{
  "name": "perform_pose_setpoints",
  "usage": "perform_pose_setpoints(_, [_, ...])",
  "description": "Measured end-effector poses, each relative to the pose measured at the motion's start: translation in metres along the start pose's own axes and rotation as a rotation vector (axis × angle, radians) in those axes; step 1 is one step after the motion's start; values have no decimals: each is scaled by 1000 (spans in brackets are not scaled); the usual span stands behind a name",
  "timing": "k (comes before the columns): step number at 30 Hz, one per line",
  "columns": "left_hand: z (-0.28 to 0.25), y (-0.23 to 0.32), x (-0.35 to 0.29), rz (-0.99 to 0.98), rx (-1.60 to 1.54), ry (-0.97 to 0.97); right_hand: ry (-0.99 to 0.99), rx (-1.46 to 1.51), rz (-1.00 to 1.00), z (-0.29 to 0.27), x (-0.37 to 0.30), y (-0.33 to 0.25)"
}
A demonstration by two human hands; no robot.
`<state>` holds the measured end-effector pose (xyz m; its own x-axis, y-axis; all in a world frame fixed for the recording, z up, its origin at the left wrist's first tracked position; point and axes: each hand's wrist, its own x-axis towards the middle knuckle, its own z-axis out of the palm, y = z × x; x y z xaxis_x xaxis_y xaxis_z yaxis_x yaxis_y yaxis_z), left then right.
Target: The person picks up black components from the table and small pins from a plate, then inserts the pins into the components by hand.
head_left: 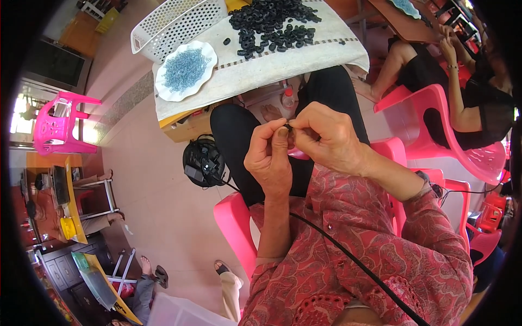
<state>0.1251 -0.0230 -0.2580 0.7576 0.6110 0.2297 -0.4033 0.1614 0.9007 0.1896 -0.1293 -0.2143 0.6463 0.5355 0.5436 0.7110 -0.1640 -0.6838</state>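
Above my lap, my left hand (271, 160) and my right hand (331, 138) meet with thumbs and forefingers pinched together. Between the fingertips shows a bit of a small black part (288, 126), mostly hidden by them; it looks like the loose ones on the table. Those black ring-like parts (272, 32) lie heaped on a pale cloth (261, 76) ahead of me. To their left, a white scalloped plate (173, 96) holds many tiny bluish clear pieces (186, 69). Whether one of these is also between my fingers is too small to tell.
A white perforated basket (179, 27) stands behind the plate. A black cable (353, 255) crosses my body to a dark bag (202, 163) on the floor at left. At right a person sits on a pink chair (462, 130). A bottle (287, 98) stands under the table.
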Motion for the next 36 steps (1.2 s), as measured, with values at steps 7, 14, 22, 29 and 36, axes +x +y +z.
perform_pose_setpoints(7, [-2,1,-1,86,138,15,-156,122,67,-12,4,1])
perform_pose_setpoints(14, [-2,3,0,-32,42,-56,-262,573,370,-25,7,20])
perform_pose_setpoints(22, [-1,2,-2,-145,-156,-104,-376,682,532,-34,13,28])
perform_pose_setpoints(29, [-1,2,-1,-167,-201,-120,-382,719,395,-31,13,36])
perform_pose_setpoints(36, [-1,7,0,-148,-174,-128,-362,691,440,-30,13,27])
